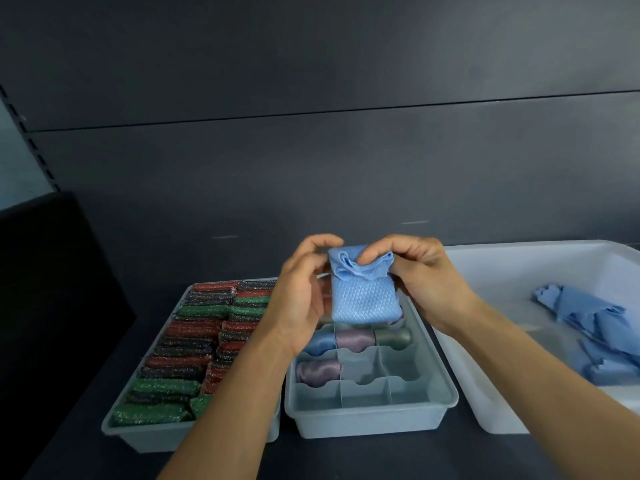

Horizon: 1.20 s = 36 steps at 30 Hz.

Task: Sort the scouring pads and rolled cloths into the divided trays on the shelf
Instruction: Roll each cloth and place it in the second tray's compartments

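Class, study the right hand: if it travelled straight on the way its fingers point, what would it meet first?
The right hand pinches the blue cloth, so that comes first; beyond it, probably the left hand.

Dark grey shelf [346, 459], matte, closed at the back by a wall panel [311, 168] of the same colour. Set directly on it, in a row from left to right: a pale tray [156, 439]; just beside it a grey-blue divided tray [370, 424], side walls close or touching; then a larger white tub [491, 403], near the divided tray and cut by the frame edge. At far left a black block [52, 289], perhaps also standing on the shelf, its base too dark to tell.
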### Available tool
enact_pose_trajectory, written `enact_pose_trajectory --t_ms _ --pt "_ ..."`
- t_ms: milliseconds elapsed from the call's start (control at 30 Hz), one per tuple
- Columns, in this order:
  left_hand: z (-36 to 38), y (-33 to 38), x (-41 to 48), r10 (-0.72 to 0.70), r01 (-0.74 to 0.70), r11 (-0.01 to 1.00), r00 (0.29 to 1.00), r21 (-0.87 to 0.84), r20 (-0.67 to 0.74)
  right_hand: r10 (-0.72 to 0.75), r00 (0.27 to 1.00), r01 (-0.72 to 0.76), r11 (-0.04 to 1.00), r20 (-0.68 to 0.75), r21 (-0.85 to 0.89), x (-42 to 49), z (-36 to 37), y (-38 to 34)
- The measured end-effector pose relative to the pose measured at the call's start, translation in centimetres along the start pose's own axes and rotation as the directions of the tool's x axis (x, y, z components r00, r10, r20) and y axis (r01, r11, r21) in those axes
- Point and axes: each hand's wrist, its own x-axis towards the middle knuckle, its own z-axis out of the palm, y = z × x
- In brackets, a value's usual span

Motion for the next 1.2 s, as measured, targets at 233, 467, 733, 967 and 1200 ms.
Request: enact_pose_trajectory --t_ms 233,467,733,967,1200 --pt "-0.5 0.0 -0.7 -0.136 0.119 0.966 0.989 0.229 0.058 -0.111 0.994 0.113 0.978 0.024 -0.174 0.0 -0.1 0.3" --pt "-1.5 -1.4 -0.8 0.154 -0.15 0.91 0.988 0.385 0.021 0.283 0.95 -0.291 0.956 0.128 0.041 -0.5 -0.3 1.6" --pt "-3.3 -3.0 -1.2 -0.073 0.058 0.99 0.991 0.128 0.114 0.361 0.911 -0.409 0.844 0.197 0.347 -1.3 -0.2 3.9" --pt "-5.1 -3.9 -0.3 -0.347 0.321 0.936 0.907 0.144 0.237 0.471 0.854 -0.51 0.841 0.221 0.18 -2.0 -0.5 4.3" --pt "-5.6 -6.3 0.9 -0.361 0.068 0.683 0.897 0.727 0.256 0.428 0.886 -0.218 0.726 0.18 -0.652 -1.2 -1.1 6.2"
